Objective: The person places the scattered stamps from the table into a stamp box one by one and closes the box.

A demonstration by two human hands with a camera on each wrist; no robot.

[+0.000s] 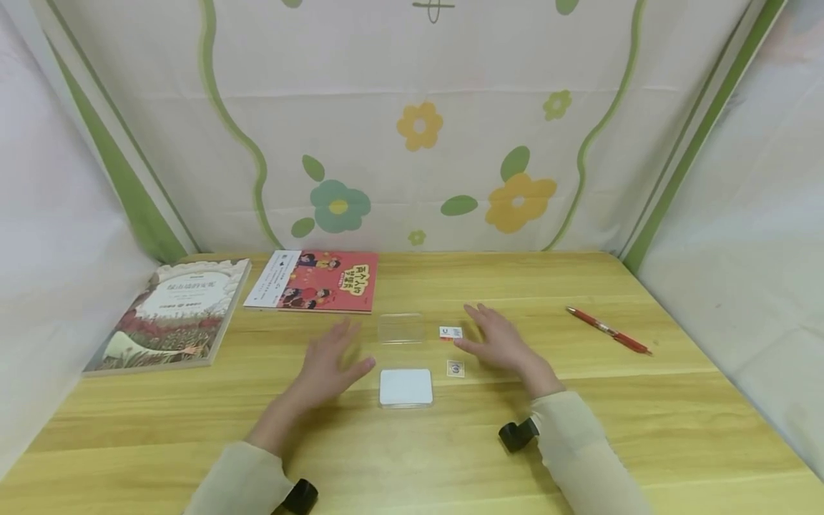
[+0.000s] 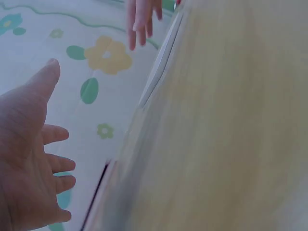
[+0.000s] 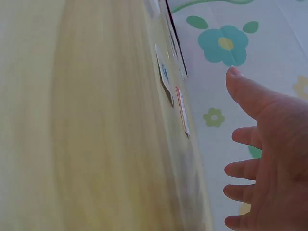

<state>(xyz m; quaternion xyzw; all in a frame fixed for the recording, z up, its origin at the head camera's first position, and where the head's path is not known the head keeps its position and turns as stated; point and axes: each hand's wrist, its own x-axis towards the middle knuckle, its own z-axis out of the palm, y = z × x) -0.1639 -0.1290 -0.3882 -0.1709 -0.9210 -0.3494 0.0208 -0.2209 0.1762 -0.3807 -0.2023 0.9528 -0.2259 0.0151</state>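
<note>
My left hand is over the table left of a shallow clear plastic case with a white insert, its fingers spread and holding nothing. Behind that case lies a clear, see-through plastic piece. On the other side, my right hand is also spread and empty, its thumb close to a small white-and-red card; whether they touch I cannot tell. Just in front of this card is a small square paper piece with a dark printed figure. Both wrist views show the left palm and right palm with fingers apart.
A red pen lies to the right on the wooden table. Toward the back left are a red picture book and a thicker illustrated book. Flower-patterned cloth hangs behind the table and cloth flanks both sides.
</note>
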